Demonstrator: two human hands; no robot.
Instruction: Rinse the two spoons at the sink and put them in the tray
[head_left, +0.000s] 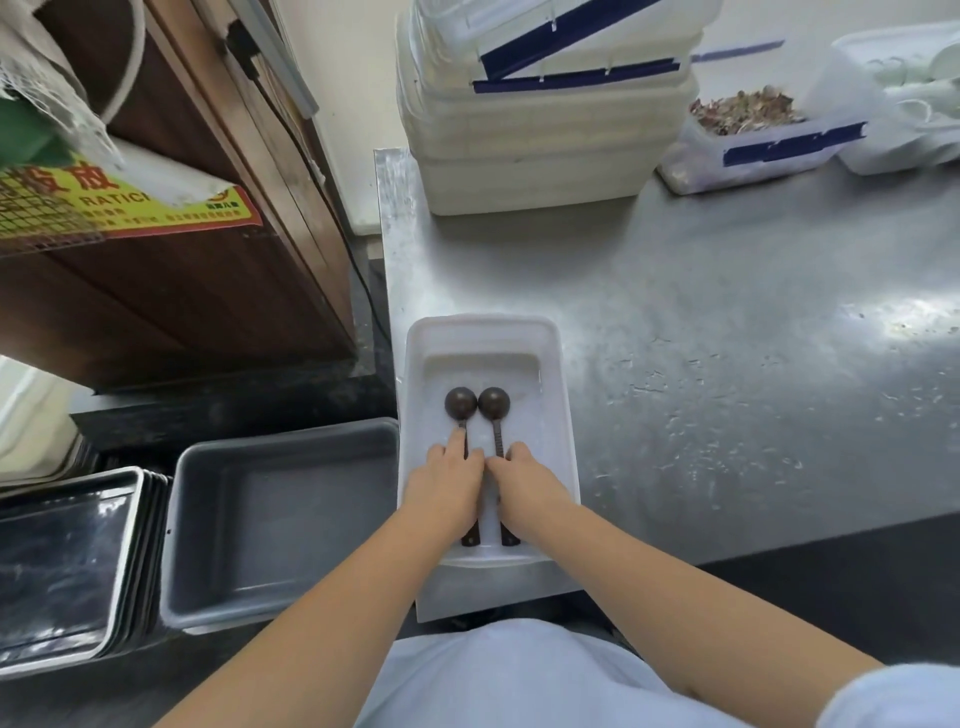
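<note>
Left hand (448, 486) and right hand (524, 483) each lay on a spoon handle; clenched or merely resting, couldn't tell. Left spoon (461, 402) and right spoon (494, 402) lay parallel in the white tray (558, 415), bowls far, handle ends near.

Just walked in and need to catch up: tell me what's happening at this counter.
A person is setting two dark spoons side by side in a white tray on the steel counter. The left hand rests on the left spoon, the right hand on the right spoon, bowls pointing away. A grey tub sits to the left, stacked white containers behind.
</note>
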